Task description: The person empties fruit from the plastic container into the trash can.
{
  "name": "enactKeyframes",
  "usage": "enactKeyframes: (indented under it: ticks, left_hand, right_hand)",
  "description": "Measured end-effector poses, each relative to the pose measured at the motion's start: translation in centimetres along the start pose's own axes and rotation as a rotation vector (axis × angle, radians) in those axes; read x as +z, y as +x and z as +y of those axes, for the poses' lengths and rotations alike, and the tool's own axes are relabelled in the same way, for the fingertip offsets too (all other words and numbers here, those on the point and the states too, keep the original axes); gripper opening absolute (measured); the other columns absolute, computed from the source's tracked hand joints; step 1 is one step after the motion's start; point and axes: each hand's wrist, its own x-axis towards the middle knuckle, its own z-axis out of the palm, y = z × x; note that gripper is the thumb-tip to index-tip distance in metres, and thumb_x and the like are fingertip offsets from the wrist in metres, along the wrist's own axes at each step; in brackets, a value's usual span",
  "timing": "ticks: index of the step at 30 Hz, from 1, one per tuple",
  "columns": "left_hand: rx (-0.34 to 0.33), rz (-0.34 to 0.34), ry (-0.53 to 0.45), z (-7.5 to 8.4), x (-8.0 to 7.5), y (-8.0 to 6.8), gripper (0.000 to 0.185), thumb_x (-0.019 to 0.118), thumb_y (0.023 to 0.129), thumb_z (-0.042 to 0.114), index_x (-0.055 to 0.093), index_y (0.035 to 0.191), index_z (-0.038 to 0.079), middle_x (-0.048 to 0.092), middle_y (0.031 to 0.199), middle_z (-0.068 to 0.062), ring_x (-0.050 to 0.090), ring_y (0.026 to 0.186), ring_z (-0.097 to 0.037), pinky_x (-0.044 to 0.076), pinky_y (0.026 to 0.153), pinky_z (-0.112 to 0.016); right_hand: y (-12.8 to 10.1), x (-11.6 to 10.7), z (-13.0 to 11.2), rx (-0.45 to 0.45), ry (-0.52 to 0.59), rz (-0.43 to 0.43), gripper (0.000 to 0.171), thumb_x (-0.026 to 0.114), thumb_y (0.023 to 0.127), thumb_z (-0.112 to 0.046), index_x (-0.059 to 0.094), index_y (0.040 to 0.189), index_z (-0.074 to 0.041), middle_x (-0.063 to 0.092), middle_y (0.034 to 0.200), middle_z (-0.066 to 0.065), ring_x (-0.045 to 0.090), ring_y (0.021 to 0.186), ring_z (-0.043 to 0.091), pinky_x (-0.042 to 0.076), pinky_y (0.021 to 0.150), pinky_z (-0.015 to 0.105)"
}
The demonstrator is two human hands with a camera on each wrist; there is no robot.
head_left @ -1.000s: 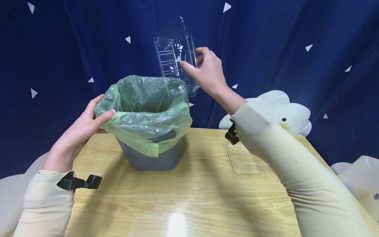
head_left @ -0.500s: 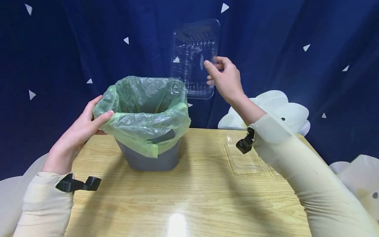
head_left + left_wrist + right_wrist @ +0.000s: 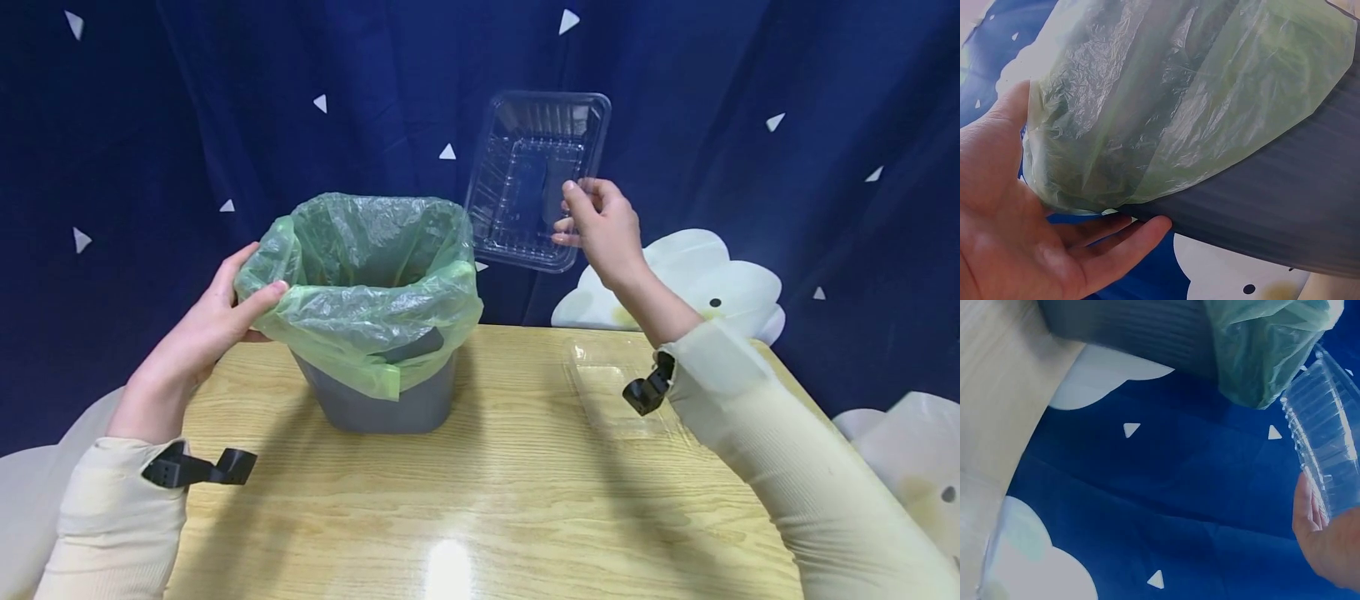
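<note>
A grey trash can [image 3: 386, 408] stands on the table, lined with a translucent green bag [image 3: 367, 321] folded over its rim. My left hand [image 3: 198, 329] grips its left side, thumb over the bagged rim; in the left wrist view the fingers [image 3: 1125, 247] lie against the bag and the can's wall. Raised to the right of the can, a clear plastic tray [image 3: 517, 196] is pinched along its right side by my right hand [image 3: 611, 237]. The tray is tilted, its lower left corner right at the bag's edge in the head view.
Another clear plastic container [image 3: 607, 396] lies on the wooden table [image 3: 517, 483] at the right, below my right forearm. A dark blue curtain [image 3: 712, 125] with white triangles and pale flower shapes hangs behind the table.
My right hand has moved right and a little down, carrying the clear tray away from over the trash can; the tray has turned its face toward the head camera. The left hand stays put.
</note>
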Motion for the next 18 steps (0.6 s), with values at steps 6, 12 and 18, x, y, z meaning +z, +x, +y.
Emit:
enactKeyframes:
  ticks: [6, 12, 18]
  left_hand:
    - [-0.001, 0.002, -0.009, -0.1, 0.0, -0.1, 0.072, 0.043, 0.095, 0.037, -0.006, 0.146, 0.022, 0.021, 0.140, -0.019, 0.044, 0.095, 0.000, 0.048, 0.068, -0.022]
    - [0.009, 0.009, -0.024, -0.3, 0.1, 0.0, 0.071, 0.044, 0.095, 0.035, -0.004, 0.146, 0.022, 0.023, 0.137, -0.018, 0.047, 0.091, 0.002, 0.049, 0.067, -0.022]
    - [0.009, 0.012, -0.021, -0.3, 0.1, 0.0, 0.071, 0.043, 0.095, 0.036, -0.004, 0.146, 0.023, 0.023, 0.138, -0.018, 0.046, 0.092, 0.002, 0.048, 0.067, -0.021]
  right_hand:
    - [-0.4, -0.7, 1.3, 0.026, 0.052, 0.016, 0.048, 0.048, 0.094, -0.029, 0.038, 0.126, 0.005, 0.050, 0.098, 0.008, 0.059, 0.068, 0.010, 0.053, 0.065, 0.022]
    - [-1.1, -1.5, 2.9, 0.054, -0.025, 0.003, 0.048, 0.045, 0.095, -0.032, 0.037, 0.126, 0.004, 0.051, 0.098, 0.007, 0.059, 0.068, 0.007, 0.053, 0.066, 0.023]
    - [-1.9, -1.9, 5.1, 0.102, -0.063, -0.021, 0.048, 0.044, 0.095, -0.033, 0.037, 0.125, 0.004, 0.050, 0.099, 0.009, 0.059, 0.068, 0.008, 0.054, 0.066, 0.024]
